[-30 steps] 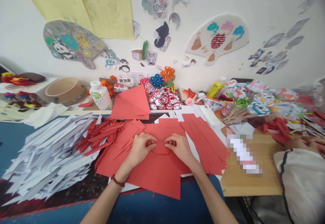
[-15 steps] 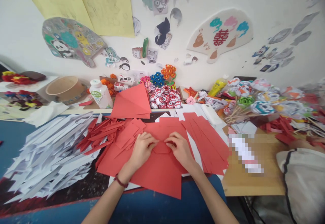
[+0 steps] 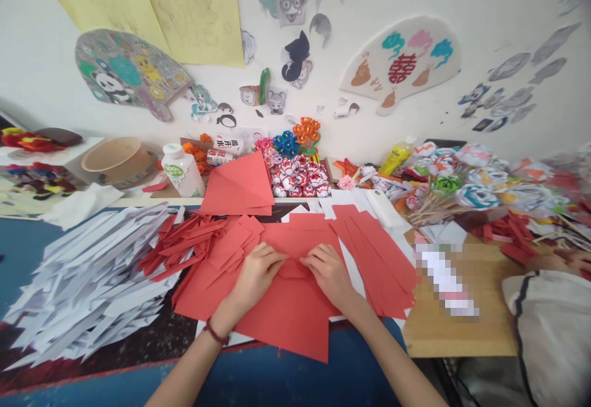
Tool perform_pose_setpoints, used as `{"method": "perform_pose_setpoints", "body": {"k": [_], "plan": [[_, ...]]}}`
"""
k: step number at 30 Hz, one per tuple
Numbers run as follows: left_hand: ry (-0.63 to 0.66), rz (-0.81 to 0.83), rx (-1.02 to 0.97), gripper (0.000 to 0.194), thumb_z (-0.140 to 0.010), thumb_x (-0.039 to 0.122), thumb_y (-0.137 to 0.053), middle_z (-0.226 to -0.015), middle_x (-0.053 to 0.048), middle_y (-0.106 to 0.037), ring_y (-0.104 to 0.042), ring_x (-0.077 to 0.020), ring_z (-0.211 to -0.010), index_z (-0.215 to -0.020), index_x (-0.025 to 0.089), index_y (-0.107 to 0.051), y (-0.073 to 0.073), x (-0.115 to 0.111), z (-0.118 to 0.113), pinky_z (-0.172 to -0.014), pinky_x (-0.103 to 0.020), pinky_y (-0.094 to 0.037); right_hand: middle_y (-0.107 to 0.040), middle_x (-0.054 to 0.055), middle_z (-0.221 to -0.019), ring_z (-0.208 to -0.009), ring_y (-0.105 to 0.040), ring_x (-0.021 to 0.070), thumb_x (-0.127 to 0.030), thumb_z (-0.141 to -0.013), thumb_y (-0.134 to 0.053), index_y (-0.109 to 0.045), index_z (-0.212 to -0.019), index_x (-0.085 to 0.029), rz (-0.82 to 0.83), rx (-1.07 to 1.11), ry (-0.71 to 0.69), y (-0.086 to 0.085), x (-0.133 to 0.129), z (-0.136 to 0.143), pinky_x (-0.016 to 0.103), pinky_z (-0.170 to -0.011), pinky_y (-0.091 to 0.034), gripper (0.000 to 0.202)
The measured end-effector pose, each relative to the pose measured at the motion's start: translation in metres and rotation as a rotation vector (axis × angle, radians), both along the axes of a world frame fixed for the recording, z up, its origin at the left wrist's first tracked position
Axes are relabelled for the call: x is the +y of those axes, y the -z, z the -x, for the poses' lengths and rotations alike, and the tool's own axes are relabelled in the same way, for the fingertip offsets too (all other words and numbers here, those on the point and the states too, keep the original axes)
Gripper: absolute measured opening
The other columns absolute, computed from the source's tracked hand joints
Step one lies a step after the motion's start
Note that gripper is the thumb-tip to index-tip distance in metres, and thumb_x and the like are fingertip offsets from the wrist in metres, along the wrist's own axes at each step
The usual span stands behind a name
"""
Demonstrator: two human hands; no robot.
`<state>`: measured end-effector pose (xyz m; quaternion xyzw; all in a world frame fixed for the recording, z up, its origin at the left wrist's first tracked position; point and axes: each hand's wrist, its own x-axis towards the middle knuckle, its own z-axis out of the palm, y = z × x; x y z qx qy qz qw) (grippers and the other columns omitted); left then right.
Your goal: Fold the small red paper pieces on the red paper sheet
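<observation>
Between my hands is a small folded piece of red paper, lying over large red sheets. My left hand pinches its left end between thumb and fingertips. At its right end, my right hand pinches it in the same way. The red of the piece blends with the sheets below, so its exact outline is hard to make out. Smaller red paper pieces lie just left of my left hand. Several red strips are fanned out to the right of my right hand.
A heap of folded white paper strips covers the left, beside folded red strips. A white bottle and paper flowers stand along the wall. Another person's sleeve is at right, by a wooden board.
Both hands stay at nearly the same place, still pinching the red paper. My fingertips shift slightly along its upper edge, and the fold below them looks a little different.
</observation>
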<state>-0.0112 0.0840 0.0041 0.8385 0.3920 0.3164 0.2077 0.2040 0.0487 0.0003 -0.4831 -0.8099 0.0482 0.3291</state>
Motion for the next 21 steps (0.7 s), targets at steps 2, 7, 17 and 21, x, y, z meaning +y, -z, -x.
{"method": "perform_pose_setpoints", "body": {"k": [2,7,17,21], "plan": [[0.008,-0.005,0.023,0.021,-0.095,0.022,-0.05,-0.075,-0.004,-0.062,-0.052,-0.017,-0.076,-0.094,0.02,-0.072,0.0,0.0,0.002,-0.068,-0.029,-0.043,-0.06,0.006,-0.078,-0.078,-0.05,0.0192,-0.013,-0.099,-0.041,-0.069,-0.085,-0.017,-0.035,-0.064,-0.011,0.0,0.0,-0.001,0.034,-0.074,-0.044,0.031],[0.099,-0.107,0.189,0.029,-0.097,0.018,-0.043,-0.08,-0.005,-0.061,-0.051,-0.0183,-0.08,-0.111,0.022,-0.068,-0.004,-0.001,0.006,-0.069,-0.03,-0.044,-0.066,0.009,-0.09,-0.089,-0.054,0.0216,-0.007,-0.097,-0.039,-0.068,-0.101,-0.014,-0.164,-0.239,-0.078,0.001,-0.004,-0.003,0.038,-0.084,-0.046,0.03],[0.196,-0.352,0.561,0.025,-0.097,0.012,-0.042,-0.092,-0.008,-0.064,-0.053,-0.0201,-0.081,-0.114,0.012,-0.059,-0.011,-0.011,0.002,-0.073,-0.034,-0.047,-0.065,0.01,-0.079,-0.076,-0.056,0.0216,0.0,-0.093,-0.04,-0.068,-0.105,-0.008,-0.298,-0.519,-0.102,-0.003,-0.007,0.0,0.04,-0.082,-0.048,0.031],[0.198,-0.392,0.61,0.024,-0.096,0.009,-0.041,-0.096,-0.009,-0.063,-0.054,-0.0208,-0.086,-0.113,0.012,-0.059,-0.01,-0.011,0.001,-0.078,-0.035,-0.047,-0.066,0.011,-0.086,-0.08,-0.057,0.0223,0.001,-0.092,-0.039,-0.068,-0.104,-0.011,-0.259,-0.501,-0.126,-0.007,-0.009,0.003,0.041,-0.085,-0.047,0.033]]}}
